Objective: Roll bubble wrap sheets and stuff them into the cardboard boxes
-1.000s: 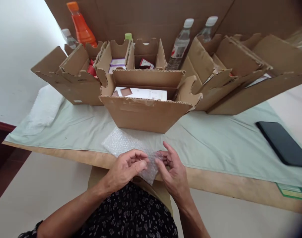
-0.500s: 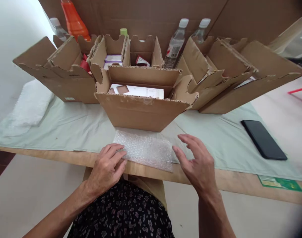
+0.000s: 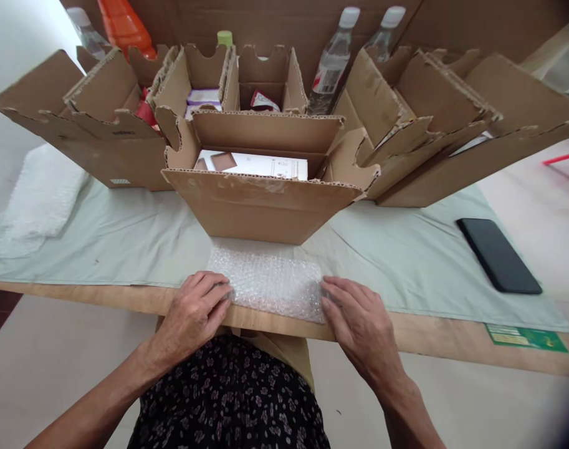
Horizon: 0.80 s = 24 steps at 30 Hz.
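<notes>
A folded, clear piece of bubble wrap [image 3: 270,280] lies flat at the table's front edge, in front of my body. At its left end my left hand [image 3: 197,308] has curled fingers and thumb closed on the edge. My right hand [image 3: 356,318] holds the opposite end, fingers together and thumb near the lower corner. Just behind the wrap stands an open cardboard box [image 3: 265,212] with a white printed carton [image 3: 256,164] inside.
More cut-open cardboard boxes [image 3: 97,156] stand in a row behind, with plastic bottles [image 3: 331,68] among them. More bubble wrap [image 3: 45,193] is piled at the left. A black phone [image 3: 499,255] and a green card [image 3: 525,338] lie at the right.
My right hand has moved left and down, from open above the cloth onto the right end of the bubble wrap. My left hand stays at the left end. The camera view has shifted slightly.
</notes>
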{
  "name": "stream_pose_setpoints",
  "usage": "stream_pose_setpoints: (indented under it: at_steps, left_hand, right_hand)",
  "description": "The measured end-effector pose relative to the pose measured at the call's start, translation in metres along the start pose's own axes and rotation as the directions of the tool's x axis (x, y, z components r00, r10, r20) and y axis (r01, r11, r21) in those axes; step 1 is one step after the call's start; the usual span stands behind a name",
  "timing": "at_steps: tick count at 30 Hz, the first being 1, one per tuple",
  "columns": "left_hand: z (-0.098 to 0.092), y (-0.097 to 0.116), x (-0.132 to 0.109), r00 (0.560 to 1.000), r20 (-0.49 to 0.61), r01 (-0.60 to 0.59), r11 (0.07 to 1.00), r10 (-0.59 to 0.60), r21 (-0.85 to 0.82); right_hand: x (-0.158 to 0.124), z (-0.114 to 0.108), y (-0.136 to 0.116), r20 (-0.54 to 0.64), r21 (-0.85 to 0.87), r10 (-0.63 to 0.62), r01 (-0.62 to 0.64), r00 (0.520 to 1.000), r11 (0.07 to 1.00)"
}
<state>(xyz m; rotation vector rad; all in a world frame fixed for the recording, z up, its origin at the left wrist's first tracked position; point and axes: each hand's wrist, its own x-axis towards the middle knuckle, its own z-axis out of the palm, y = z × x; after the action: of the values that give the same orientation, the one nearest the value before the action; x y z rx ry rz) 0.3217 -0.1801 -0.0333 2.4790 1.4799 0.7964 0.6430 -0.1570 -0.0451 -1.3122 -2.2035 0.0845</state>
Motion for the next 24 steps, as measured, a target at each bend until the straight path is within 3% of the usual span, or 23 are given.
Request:
stream_pose_setpoints:
  at_steps: [5, 8, 11, 14, 17, 21, 24]
  left_hand:
    - [0.005, -0.002, 0.002, 0.999, -0.015, 0.033, 0.999, -0.032, 0.028]
    - [0.007, -0.002, 0.001, 0.999, -0.020, 0.030, 0.999, -0.030, 0.024]
    - [0.006, -0.001, 0.001, 0.998, -0.035, 0.050, 0.998, -0.049, 0.037]
    - [0.000, -0.002, 0.004, 0.995, -0.070, 0.074, 0.994, -0.069, 0.081]
    - [-0.012, -0.012, 0.012, 0.996, -0.068, 0.054, 0.996, -0.050, 0.067]
    - [-0.032, -0.029, 0.017, 0.988, 0.085, 0.137, 0.989, -0.131, -0.059]
    - [-0.046, -0.035, 0.011, 0.949, 0.225, 0.263, 0.945, -0.219, -0.192]
  right_hand:
    - [0.032, 0.026, 0.005, 0.058, -0.123, 0.006, 0.001, 0.998, 0.992]
    - [0.037, 0.032, 0.005, 0.008, -0.145, 0.004, -0.003, 1.000, 0.989]
    - [0.034, 0.023, -0.001, -0.089, -0.114, -0.019, 0.009, 0.996, 0.993]
    - [0.030, 0.002, -0.015, -0.147, 0.053, -0.041, 0.049, 0.988, 0.997]
    - [0.026, -0.018, -0.031, -0.113, 0.288, -0.070, 0.100, 0.991, 0.952]
    - [0.015, -0.032, -0.045, -0.041, 0.520, -0.121, 0.125, 0.992, 0.845]
    - [0.002, -0.029, -0.046, 0.016, 0.557, -0.086, 0.063, 0.996, 0.828]
